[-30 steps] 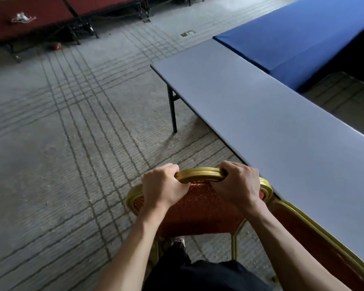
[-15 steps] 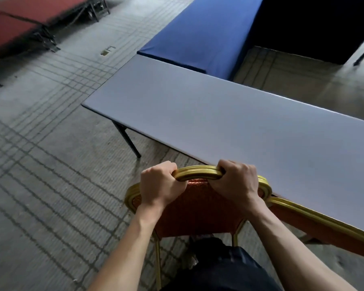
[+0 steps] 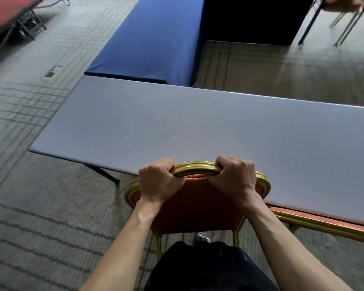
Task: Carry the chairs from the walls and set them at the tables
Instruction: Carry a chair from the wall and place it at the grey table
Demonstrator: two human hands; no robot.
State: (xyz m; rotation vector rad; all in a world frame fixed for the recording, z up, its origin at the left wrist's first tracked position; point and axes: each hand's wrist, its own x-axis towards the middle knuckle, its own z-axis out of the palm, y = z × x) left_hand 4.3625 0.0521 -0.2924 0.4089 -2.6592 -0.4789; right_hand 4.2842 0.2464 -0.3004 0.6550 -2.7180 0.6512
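A chair (image 3: 195,204) with a gold frame and red patterned back stands right in front of me, its top rail level with the near edge of the long grey table (image 3: 198,131). My left hand (image 3: 159,181) grips the left part of the top rail. My right hand (image 3: 233,179) grips the right part. The chair's seat is hidden below its back and the tabletop. A second gold and red chair (image 3: 328,225) stands to the right, tucked against the same table edge.
A table under a blue cloth (image 3: 153,40) butts against the grey table's far side. Red staging (image 3: 6,15) on black legs is at the far left. More chair legs (image 3: 345,24) show at the top right. Patterned carpet (image 3: 40,206) lies to my left.
The view has swung right, so the grey table now lies square across in front of me. The chair's top rail now overlaps the table's near edge. Both hands keep their grip.
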